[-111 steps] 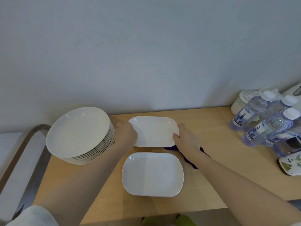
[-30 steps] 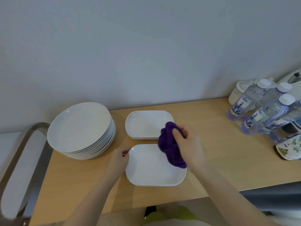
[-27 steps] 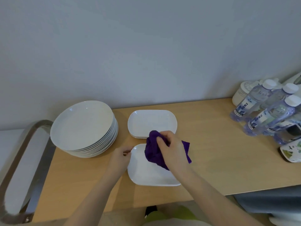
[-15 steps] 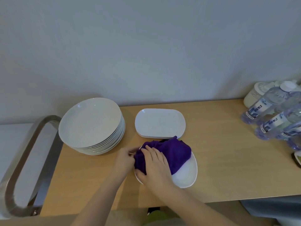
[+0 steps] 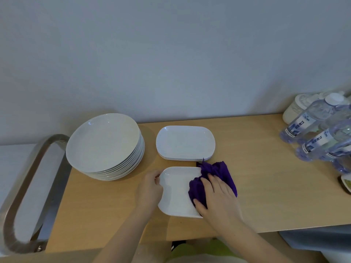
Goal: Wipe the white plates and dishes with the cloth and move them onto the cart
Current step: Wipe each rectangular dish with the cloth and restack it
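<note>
While wiping: the right hand (image 5: 218, 198) presses flat, fingers straight, on a bunched purple cloth (image 5: 212, 179) that lies over the right end of a white rectangular dish (image 5: 176, 192).
Bracing hold: the left hand (image 5: 150, 188) grips the dish's left rim, thumb on top and fingers curled over the edge, pinning it against the push of the cloth.
Dish position: flat on the wooden bench (image 5: 266, 186), near its front edge and about midway along; a fold of the cloth spills off the dish's far right corner onto the wood.
Next in line: a short stack of matching rectangular dishes (image 5: 185, 142) sits just behind, toward the bench's back edge, apart from the dish in hand.
Larger load: a tall stack of round white plates (image 5: 103, 143) stands at the bench's left end, close to the back edge.
Destination: a curved metal cart handle (image 5: 28, 175) shows beyond the left end of the bench; the cart's surface is mostly out of sight.
Bystanders: water bottles (image 5: 313, 133) and a white lidded jar (image 5: 296, 109) crowd the right end of the bench.
Step in hand: by appearances the wiping stroke, with nothing visibly on the cart.
Next move: probably finishing the pass across the dish's left half, then lifting the dish level and carrying it leftward, clear of the plate stack.
</note>
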Demonstrator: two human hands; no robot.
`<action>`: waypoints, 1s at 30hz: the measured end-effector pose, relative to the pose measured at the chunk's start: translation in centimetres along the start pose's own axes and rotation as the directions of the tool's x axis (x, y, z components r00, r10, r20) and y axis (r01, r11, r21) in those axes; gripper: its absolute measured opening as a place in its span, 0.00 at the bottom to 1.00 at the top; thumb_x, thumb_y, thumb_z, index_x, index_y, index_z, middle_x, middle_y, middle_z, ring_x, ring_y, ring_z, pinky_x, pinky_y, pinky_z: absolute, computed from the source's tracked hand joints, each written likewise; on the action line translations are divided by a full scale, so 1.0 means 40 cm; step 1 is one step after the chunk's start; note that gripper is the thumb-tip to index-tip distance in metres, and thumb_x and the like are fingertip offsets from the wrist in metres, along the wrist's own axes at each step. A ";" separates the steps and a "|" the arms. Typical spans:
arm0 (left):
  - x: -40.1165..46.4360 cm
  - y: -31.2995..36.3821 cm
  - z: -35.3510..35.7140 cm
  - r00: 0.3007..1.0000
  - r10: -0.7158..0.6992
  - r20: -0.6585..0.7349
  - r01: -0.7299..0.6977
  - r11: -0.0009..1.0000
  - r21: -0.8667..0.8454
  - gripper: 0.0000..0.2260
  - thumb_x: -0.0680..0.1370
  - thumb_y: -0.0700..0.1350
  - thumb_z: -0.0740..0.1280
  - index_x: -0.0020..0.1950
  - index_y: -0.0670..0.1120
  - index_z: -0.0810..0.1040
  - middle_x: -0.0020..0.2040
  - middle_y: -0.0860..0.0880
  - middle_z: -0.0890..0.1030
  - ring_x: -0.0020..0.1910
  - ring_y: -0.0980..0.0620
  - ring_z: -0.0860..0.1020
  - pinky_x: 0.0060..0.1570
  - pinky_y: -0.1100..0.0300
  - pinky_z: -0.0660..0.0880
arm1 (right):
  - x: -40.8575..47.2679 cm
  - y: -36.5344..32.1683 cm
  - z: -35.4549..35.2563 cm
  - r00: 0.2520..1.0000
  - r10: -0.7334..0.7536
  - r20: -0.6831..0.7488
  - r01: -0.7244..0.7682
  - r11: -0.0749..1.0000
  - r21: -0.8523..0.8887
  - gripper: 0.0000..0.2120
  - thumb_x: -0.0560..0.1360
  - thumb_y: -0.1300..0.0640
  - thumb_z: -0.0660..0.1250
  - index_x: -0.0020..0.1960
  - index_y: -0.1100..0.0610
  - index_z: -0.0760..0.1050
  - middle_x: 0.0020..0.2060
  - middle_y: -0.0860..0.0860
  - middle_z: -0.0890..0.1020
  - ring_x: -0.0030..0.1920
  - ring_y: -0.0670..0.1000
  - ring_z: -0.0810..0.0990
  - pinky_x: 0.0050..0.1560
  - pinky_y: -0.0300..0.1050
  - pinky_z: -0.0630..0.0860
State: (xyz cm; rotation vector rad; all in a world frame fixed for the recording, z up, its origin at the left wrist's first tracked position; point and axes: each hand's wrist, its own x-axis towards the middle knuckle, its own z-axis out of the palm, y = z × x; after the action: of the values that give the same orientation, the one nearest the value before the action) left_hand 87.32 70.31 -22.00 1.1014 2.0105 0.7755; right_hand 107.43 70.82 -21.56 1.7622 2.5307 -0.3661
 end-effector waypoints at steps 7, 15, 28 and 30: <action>0.005 -0.004 -0.020 0.998 0.030 0.047 -0.029 0.999 -0.036 0.21 0.75 0.36 0.61 0.46 0.64 0.80 0.43 0.63 0.81 0.46 0.61 0.78 0.45 0.57 0.76 | 0.063 -0.067 0.003 0.999 -0.053 0.009 0.051 0.990 0.133 0.28 0.79 0.43 0.54 0.75 0.54 0.57 0.76 0.49 0.57 0.76 0.48 0.53 0.74 0.43 0.53; 0.019 -0.003 -0.028 0.990 0.072 0.119 -0.071 0.997 -0.010 0.21 0.77 0.35 0.60 0.47 0.64 0.78 0.43 0.64 0.80 0.48 0.62 0.78 0.44 0.62 0.75 | 0.081 -0.164 0.033 0.924 -0.377 0.056 0.374 0.926 0.055 0.23 0.80 0.50 0.53 0.74 0.55 0.61 0.76 0.50 0.59 0.76 0.51 0.53 0.74 0.51 0.50; 0.005 0.008 -0.013 0.998 0.013 0.058 -0.018 0.997 0.072 0.19 0.75 0.35 0.57 0.43 0.60 0.75 0.42 0.60 0.78 0.44 0.59 0.76 0.44 0.56 0.75 | -0.001 0.039 -0.003 0.990 -0.139 -0.017 0.139 0.990 -0.032 0.30 0.78 0.38 0.51 0.76 0.49 0.57 0.75 0.46 0.61 0.75 0.47 0.57 0.74 0.45 0.48; 0.007 0.013 -0.012 0.998 -0.001 0.064 -0.003 0.998 0.068 0.21 0.74 0.33 0.57 0.43 0.60 0.76 0.41 0.60 0.78 0.43 0.60 0.76 0.43 0.56 0.75 | -0.022 0.050 -0.010 0.988 -0.150 -0.034 0.148 0.988 -0.050 0.30 0.77 0.37 0.56 0.75 0.51 0.61 0.73 0.47 0.66 0.73 0.47 0.62 0.74 0.45 0.54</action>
State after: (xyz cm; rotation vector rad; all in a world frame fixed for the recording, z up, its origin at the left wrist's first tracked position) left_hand 87.07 70.71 -21.40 1.1520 1.9953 0.6682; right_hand 109.65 70.75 -21.37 1.5834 2.6823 -0.2773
